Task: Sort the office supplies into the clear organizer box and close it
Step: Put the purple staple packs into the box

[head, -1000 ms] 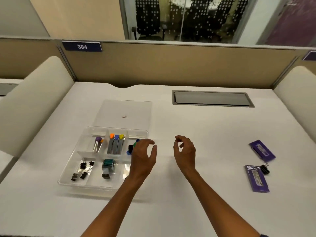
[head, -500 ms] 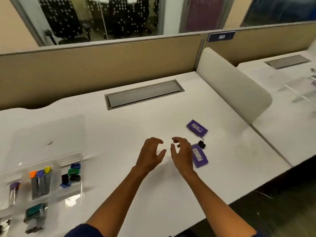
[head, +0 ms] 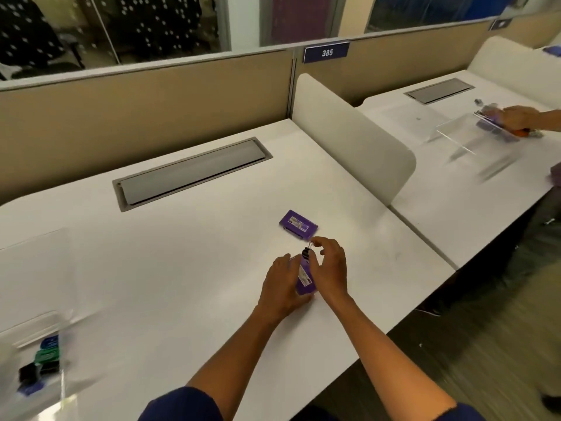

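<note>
A purple staple box (head: 305, 279) is tipped up off the white desk (head: 182, 268), and my left hand (head: 280, 285) is shut on its left side. A black binder clip (head: 306, 253) sits at the box's far end. My right hand (head: 331, 268) arches over the clip with fingers apart, its thumb against the box's right edge. A second purple box (head: 298, 224) lies flat just beyond. The clear organizer box (head: 27, 326) is at the lower left, open, with blue, green and black items in one compartment. Its lid (head: 33, 256) lies behind it.
A grey cable hatch (head: 191, 171) is set into the desk at the back. A white rounded divider (head: 358, 141) bounds the desk on the right. Beyond it, another person's hand (head: 519, 117) works at a clear box. The desk's front edge runs near my right forearm.
My view swung right, so the organizer slid to the lower left. Both hands moved from beside the organizer to the purple box and clip, and my left hand took hold of the box.
</note>
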`<state>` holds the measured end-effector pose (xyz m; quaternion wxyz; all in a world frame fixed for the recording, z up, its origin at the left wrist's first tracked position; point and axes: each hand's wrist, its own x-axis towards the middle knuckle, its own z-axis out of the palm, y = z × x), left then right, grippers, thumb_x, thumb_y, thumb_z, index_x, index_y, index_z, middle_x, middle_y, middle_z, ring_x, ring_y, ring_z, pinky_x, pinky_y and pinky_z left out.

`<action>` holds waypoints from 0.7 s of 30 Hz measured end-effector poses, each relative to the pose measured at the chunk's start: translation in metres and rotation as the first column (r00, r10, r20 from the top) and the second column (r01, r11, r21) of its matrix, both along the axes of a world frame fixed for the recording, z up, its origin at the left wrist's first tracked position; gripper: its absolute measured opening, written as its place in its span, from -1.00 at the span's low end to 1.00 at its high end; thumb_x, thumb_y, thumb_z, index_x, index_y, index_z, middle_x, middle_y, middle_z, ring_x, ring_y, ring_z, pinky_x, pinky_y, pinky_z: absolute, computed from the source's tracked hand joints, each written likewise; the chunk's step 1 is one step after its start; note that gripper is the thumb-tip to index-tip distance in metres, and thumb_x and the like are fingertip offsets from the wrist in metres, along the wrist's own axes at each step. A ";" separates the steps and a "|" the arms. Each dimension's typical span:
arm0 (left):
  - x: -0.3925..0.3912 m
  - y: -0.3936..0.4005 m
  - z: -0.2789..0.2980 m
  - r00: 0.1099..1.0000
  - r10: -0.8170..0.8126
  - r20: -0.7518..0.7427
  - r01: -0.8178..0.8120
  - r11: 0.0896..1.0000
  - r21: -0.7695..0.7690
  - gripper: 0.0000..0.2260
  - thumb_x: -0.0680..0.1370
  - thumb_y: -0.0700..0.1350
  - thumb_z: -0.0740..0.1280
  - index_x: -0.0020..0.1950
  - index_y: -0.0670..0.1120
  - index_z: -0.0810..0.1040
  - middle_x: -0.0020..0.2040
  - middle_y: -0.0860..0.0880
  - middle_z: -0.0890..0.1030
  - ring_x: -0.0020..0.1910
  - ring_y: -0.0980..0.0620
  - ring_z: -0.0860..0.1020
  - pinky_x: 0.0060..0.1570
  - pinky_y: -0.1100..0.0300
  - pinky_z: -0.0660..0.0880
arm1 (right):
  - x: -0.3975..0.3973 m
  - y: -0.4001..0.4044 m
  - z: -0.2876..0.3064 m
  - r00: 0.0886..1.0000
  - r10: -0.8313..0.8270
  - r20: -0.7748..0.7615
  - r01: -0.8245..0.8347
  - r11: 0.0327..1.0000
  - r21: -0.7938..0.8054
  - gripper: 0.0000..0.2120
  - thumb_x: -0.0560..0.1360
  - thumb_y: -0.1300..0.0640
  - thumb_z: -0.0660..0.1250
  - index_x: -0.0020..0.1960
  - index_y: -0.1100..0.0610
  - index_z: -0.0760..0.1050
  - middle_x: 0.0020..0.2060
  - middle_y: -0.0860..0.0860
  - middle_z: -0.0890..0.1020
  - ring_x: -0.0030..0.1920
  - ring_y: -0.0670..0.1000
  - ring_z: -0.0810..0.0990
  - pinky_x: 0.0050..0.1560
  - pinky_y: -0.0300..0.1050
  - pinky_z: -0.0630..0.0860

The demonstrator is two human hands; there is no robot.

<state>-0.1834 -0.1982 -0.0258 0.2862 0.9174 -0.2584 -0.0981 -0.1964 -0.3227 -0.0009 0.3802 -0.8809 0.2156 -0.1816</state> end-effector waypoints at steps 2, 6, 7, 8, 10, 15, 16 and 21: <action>0.001 -0.001 0.001 1.000 0.019 -0.018 -0.019 1.000 -0.018 -0.25 0.38 0.22 0.44 0.45 -0.05 0.27 0.38 -0.05 0.43 0.32 -0.02 0.42 0.28 0.16 0.39 | 0.007 -0.007 -0.002 1.000 0.009 -0.027 -0.009 1.000 -0.002 -0.74 0.52 0.12 0.36 0.21 0.05 0.50 0.15 0.03 0.58 0.12 0.04 0.57 0.06 -0.05 0.59; 0.006 0.010 -0.002 0.997 0.034 -0.070 -0.036 0.999 -0.028 -0.19 0.34 0.26 0.44 0.47 -0.02 0.22 0.38 -0.04 0.40 0.33 -0.01 0.38 0.28 0.17 0.41 | 0.027 -0.013 -0.003 0.991 0.067 -0.119 -0.067 0.998 0.006 -0.59 0.50 0.08 0.39 0.31 0.11 0.42 0.26 0.11 0.51 0.22 0.08 0.52 0.10 -0.04 0.56; 0.007 0.015 -0.001 0.996 0.042 -0.074 -0.045 0.998 -0.038 -0.16 0.32 0.28 0.42 0.48 -0.02 0.21 0.39 -0.03 0.39 0.32 0.00 0.38 0.27 0.20 0.39 | 0.033 -0.014 -0.003 0.986 0.087 -0.140 -0.087 0.996 0.008 -0.54 0.49 0.08 0.40 0.34 0.12 0.39 0.28 0.13 0.49 0.25 0.09 0.51 0.13 -0.02 0.56; 0.009 0.021 0.001 0.995 0.058 -0.077 -0.062 0.997 -0.051 -0.15 0.31 0.29 0.42 0.47 -0.02 0.21 0.38 -0.03 0.39 0.31 0.02 0.38 0.24 0.23 0.38 | 0.039 -0.015 -0.003 0.980 0.106 -0.165 -0.106 0.994 0.010 -0.50 0.48 0.07 0.41 0.36 0.14 0.37 0.29 0.14 0.47 0.27 0.11 0.49 0.16 0.01 0.56; 0.013 0.033 0.007 0.990 0.111 -0.089 -0.120 0.987 -0.104 -0.15 0.29 0.28 0.46 0.45 -0.01 0.22 0.36 0.00 0.41 0.27 0.05 0.39 0.18 0.25 0.40 | 0.053 -0.017 -0.005 0.963 0.150 -0.222 -0.155 0.988 -0.002 -0.43 0.47 0.07 0.44 0.39 0.15 0.32 0.33 0.15 0.44 0.31 0.13 0.46 0.19 0.06 0.55; 0.022 0.069 0.023 0.892 0.324 -0.315 -0.429 0.828 -0.362 -0.26 0.31 0.17 0.53 0.39 0.04 0.28 0.26 0.08 0.43 0.20 0.07 0.46 -0.01 0.34 0.47 | 0.090 -0.022 -0.015 0.871 0.207 -0.445 -0.289 0.949 -0.123 -0.32 0.49 0.00 0.39 0.49 0.15 0.18 0.47 0.18 0.27 0.45 0.18 0.28 0.39 0.13 0.35; 0.024 0.077 0.027 0.856 0.356 -0.376 -0.496 0.772 -0.398 -0.30 0.33 0.17 0.51 0.38 0.04 0.31 0.24 0.05 0.46 0.17 0.04 0.49 -0.07 0.37 0.47 | 0.096 -0.023 -0.017 0.850 0.200 -0.488 -0.307 0.940 -0.150 -0.32 0.50 -0.01 0.38 0.49 0.14 0.16 0.48 0.18 0.26 0.46 0.19 0.27 0.41 0.15 0.30; 0.027 0.122 0.045 0.656 0.305 -0.691 -0.725 0.507 -0.465 -0.55 0.45 0.23 0.24 0.27 0.08 0.47 0.17 -0.12 0.55 0.01 -0.05 0.58 0.00 0.06 0.54 | 0.111 -0.023 -0.019 0.838 0.148 -0.524 -0.303 0.927 -0.222 -0.43 0.45 0.06 0.39 0.39 0.17 0.28 0.23 0.22 0.44 0.21 0.24 0.47 0.22 0.14 0.45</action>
